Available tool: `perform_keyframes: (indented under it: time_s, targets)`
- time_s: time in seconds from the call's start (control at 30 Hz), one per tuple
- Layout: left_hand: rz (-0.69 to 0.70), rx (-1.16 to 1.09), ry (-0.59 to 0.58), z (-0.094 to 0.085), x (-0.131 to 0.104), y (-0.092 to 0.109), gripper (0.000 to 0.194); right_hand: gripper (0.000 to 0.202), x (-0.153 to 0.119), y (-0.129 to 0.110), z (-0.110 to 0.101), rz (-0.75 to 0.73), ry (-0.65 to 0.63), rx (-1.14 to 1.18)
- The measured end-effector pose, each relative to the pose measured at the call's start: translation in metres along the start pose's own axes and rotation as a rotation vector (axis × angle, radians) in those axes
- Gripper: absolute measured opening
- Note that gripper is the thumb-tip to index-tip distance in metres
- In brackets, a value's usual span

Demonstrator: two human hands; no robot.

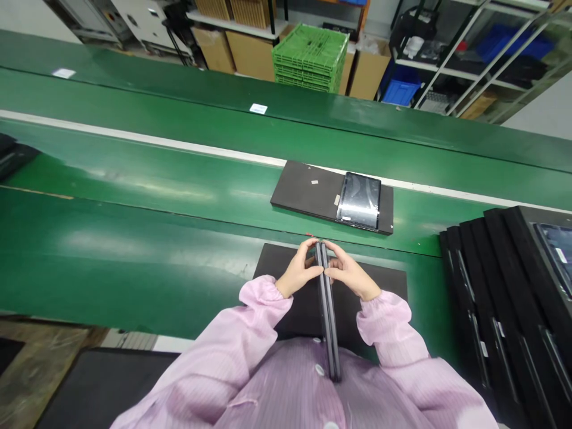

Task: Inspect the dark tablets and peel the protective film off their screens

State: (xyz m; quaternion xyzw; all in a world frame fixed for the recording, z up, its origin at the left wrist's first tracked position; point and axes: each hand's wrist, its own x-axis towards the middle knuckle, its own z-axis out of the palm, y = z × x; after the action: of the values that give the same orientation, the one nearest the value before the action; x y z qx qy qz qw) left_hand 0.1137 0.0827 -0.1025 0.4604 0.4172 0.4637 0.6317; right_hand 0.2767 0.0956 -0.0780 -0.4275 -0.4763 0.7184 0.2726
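Two thin dark tablet-like slabs [329,322] stand on edge, side by side, in front of my chest. My left hand [300,268] grips the left slab near its far end, thumb toward me. On the other side my right hand [351,273] pinches the right slab in the same way. Beneath them lies a black foam-like board [384,283] on the green bench. Beyond my hands, a second dark board [306,187] carries a tablet [360,201] with a glossy, film-like surface on its right part.
Black slotted trays [482,262] holding thin devices are stacked at the right. A green conveyor surface [179,179] runs across, with a white strip along it. Behind are green crates [308,56], cardboard boxes [250,55] and shelving. A black object [13,156] sits at far left.
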Motion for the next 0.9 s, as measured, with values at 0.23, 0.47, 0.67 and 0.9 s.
perform_keyframes:
  time_s: [0.23, 0.47, 0.67, 0.9]
  targets:
    - [0.027, 0.011, -0.020, -0.001, 0.000, -0.006, 0.060, 0.078, -0.001, 0.004, -0.001, -0.040, -0.016, -0.010]
    - [0.072, 0.107, 0.164, 0.017, -0.023, -0.022, 0.062, 0.066, -0.017, 0.021, 0.007, -0.210, 0.106, -0.145]
    - [0.071, 0.193, 0.309, 0.050, -0.085, -0.084, 0.054, 0.037, -0.056, 0.094, 0.045, -0.445, 0.468, -0.238]
    - [0.185, 0.192, 0.462, 0.064, -0.067, -0.027, 0.054, 0.032, -0.045, 0.056, 0.062, -0.567, 0.663, -0.184]
